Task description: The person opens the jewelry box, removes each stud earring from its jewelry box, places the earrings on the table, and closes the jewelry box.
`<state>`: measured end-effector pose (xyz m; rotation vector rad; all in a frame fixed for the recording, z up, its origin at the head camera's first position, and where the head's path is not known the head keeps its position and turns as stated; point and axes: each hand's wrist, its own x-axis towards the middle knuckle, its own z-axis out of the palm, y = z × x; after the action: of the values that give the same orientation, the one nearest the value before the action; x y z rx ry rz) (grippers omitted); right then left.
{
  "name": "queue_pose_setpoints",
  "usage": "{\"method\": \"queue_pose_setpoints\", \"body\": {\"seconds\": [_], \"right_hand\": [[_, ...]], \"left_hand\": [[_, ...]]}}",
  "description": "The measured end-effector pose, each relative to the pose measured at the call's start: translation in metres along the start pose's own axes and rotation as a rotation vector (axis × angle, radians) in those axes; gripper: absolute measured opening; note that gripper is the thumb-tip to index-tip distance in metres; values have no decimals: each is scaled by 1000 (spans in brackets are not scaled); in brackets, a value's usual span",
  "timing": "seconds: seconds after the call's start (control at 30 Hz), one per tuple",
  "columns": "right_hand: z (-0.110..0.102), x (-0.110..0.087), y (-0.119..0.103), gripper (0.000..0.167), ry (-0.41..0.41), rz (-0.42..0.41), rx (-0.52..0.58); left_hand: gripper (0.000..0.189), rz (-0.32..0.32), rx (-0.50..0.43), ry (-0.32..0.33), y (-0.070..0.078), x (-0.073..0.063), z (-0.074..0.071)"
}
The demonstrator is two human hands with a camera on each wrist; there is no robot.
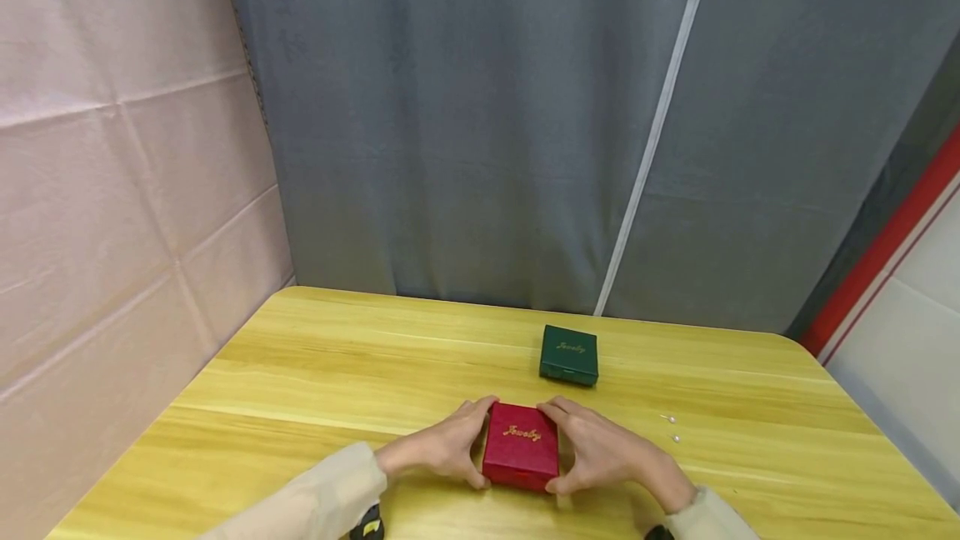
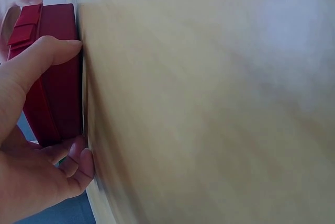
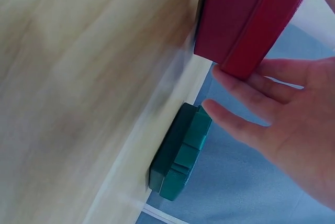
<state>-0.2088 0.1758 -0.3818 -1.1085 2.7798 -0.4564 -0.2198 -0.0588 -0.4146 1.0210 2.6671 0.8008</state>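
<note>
A red jewelry box (image 1: 521,450) with gold lettering sits on the wooden table near its front, lid down. My left hand (image 1: 450,443) grips its left side, thumb at the front corner and fingers at the back. On the opposite side, my right hand (image 1: 609,448) holds the box the same way. In the left wrist view the thumb (image 2: 48,56) presses against the side of the red box (image 2: 62,88). The right wrist view has the fingers (image 3: 251,96) touching a far corner of the red box (image 3: 235,20).
Behind the red box lies a green jewelry box (image 1: 568,357), its lid down too. Two small pearl earrings (image 1: 672,420) lie on the table (image 1: 360,357) to the right. A grey curtain (image 1: 480,123) hangs along the back edge, and a pale cloth (image 1: 112,190) covers the left side.
</note>
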Motion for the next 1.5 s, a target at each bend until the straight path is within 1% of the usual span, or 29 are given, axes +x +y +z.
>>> {"method": "queue_pose_setpoints", "body": {"seconds": [0.23,0.43,0.57,0.77,1.0,1.3,1.5], "right_hand": [[0,0,-1,84,-17,10,12],[-1,0,-4,91,-30,13,-19],[-1,1,-5,91,-34,22,-19],[1,1,-4,90,-15,22,-7],[2,-1,-5,91,23,18,-35],[0,-2,-7,94,15,31,-47],[0,-3,-5,91,36,6,-67]], "left_hand": [[102,5,10,0,0,-1,0],[103,6,6,-3,0,-2,-1],[103,11,9,-2,1,-2,-2],[103,19,13,-8,1,-2,-1],[104,19,11,-3,-1,-1,-1],[102,22,-6,2,-1,-1,-1],[104,7,-6,3,-1,-1,-1]]}}
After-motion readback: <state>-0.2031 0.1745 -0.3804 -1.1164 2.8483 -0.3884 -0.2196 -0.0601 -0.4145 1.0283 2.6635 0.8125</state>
